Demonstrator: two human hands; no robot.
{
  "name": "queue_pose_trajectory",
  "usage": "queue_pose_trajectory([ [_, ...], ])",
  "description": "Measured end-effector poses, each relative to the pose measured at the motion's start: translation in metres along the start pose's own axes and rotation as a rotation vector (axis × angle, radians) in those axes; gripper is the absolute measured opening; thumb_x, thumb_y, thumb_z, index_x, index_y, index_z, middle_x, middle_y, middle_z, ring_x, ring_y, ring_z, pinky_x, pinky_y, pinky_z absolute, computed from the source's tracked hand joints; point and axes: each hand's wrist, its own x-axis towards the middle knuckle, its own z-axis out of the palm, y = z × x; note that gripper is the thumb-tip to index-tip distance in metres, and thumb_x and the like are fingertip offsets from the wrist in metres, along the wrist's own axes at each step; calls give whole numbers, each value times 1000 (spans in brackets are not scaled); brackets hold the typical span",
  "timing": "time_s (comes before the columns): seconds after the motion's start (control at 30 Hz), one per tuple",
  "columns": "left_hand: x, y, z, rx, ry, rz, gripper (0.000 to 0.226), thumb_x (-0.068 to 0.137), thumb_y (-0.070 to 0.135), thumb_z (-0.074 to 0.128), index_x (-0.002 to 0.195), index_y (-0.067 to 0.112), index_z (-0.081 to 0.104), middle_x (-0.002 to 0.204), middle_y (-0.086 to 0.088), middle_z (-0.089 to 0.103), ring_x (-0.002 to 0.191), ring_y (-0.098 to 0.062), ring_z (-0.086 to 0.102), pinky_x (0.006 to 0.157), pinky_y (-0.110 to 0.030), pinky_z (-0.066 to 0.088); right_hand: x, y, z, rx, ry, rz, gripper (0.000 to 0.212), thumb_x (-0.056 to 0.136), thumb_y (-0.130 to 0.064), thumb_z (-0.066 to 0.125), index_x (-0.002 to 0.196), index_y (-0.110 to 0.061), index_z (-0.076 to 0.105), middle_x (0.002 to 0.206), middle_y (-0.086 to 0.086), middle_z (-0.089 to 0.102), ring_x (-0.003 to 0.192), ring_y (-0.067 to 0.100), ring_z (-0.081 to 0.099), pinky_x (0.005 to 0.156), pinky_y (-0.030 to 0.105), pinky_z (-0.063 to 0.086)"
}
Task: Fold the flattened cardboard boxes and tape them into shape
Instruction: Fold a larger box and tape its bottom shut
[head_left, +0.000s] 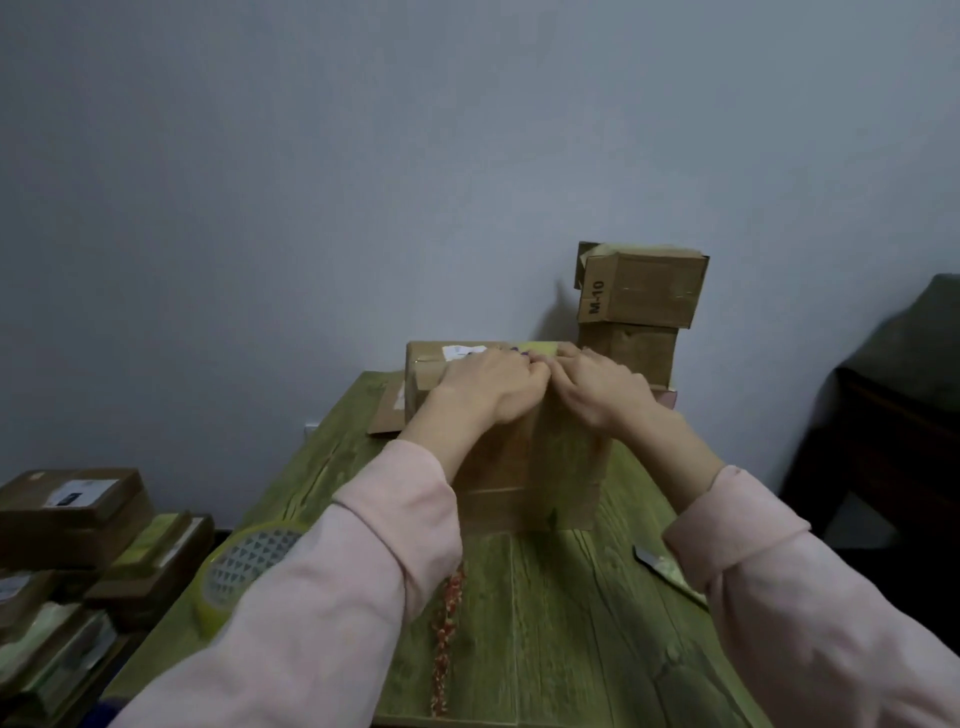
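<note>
A brown cardboard box (524, 467) stands upright in the middle of the green wooden table (561, 623), with a strip of yellowish tape running down its front and over its top. My left hand (488, 387) and my right hand (597, 389) both lie on the box's top edge. Their fingers are flat, pressing on the tape there, and the fingertips meet at the middle. A roll of yellowish tape (244, 566) rests at the table's left edge beside my left sleeve. A small knife (660, 564) lies on the table at the right.
Two folded boxes (639, 301) are stacked at the table's back right against the wall. A flattened piece of cardboard (387, 410) lies behind the box at the left. Piles of flattened boxes (78, 530) sit low at the left. Dark furniture (893, 415) stands at the right.
</note>
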Motion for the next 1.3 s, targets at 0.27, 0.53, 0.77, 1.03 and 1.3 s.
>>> queue_pose_trajectory([
  [0.27, -8, -29, -12, 156, 109, -186, 47, 97, 34, 26, 125, 14, 57, 136, -15, 51, 126, -32, 44, 115, -54, 7, 4, 5, 0, -82, -37, -37, 45, 100, -49, 16, 140, -45, 37, 143, 3, 41, 135, 27, 34, 98, 53, 37],
  [0.53, -40, -81, -8, -504, 98, -359, 52, 88, 59, 41, 82, 12, 62, 94, -11, 64, 93, -28, 60, 86, -32, 46, -4, 15, -8, 361, 12, 188, 86, 80, -63, 57, 141, -5, 39, 141, 12, 46, 125, 29, 47, 103, 43, 43],
  [0.77, -51, -47, -5, -649, 320, -69, 35, 95, 35, 49, 122, 16, 61, 105, 5, 63, 86, -3, 57, 67, -8, 45, -47, 44, -47, 688, 136, 156, 68, 71, -31, 79, 129, -8, 53, 102, -6, 61, 83, 4, 57, 65, 20, 50],
  [1.03, -46, 2, 59, -662, 227, 10, 51, 91, 21, 59, 139, 15, 44, 140, -1, 33, 121, -15, 42, 103, -28, 38, -117, 101, -45, 586, 515, 228, 61, 69, -11, 81, 123, -13, 55, 114, -4, 59, 100, 13, 58, 68, 17, 48],
  [1.3, -7, 12, 164, -704, -35, -111, 64, 74, 7, 56, 137, 15, 44, 129, -7, 51, 119, -28, 53, 100, -41, 46, -151, 152, 7, 410, 417, 496, 48, 76, -8, 77, 115, -9, 50, 108, 7, 61, 84, 13, 59, 64, 16, 45],
])
